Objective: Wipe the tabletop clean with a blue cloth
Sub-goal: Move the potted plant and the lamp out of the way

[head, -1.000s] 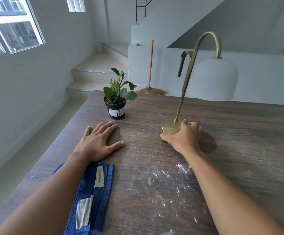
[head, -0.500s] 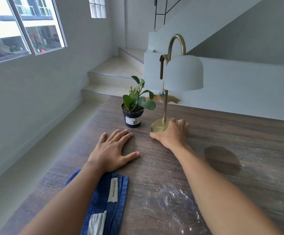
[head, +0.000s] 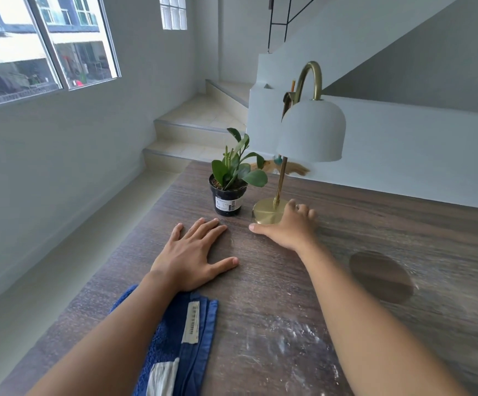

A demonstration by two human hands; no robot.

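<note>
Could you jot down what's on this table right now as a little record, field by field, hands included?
surface: wooden tabletop, white dusty smears near the front
cloth: folded blue cloth lying under the left forearm, not held
left hand: flat on the wood, fingers spread
right hand: resting against the brass base of the desk lamp
plant: small potted plant just left of the lamp base
clean patch: dark round dust-free mark to the right

matt wood-grain tabletop (head: pixel 375 218), fluffy blue cloth (head: pixel 172 338), shiny brass lamp base (head: pixel 266 212), glossy plastic pot (head: pixel 226 200)
</note>
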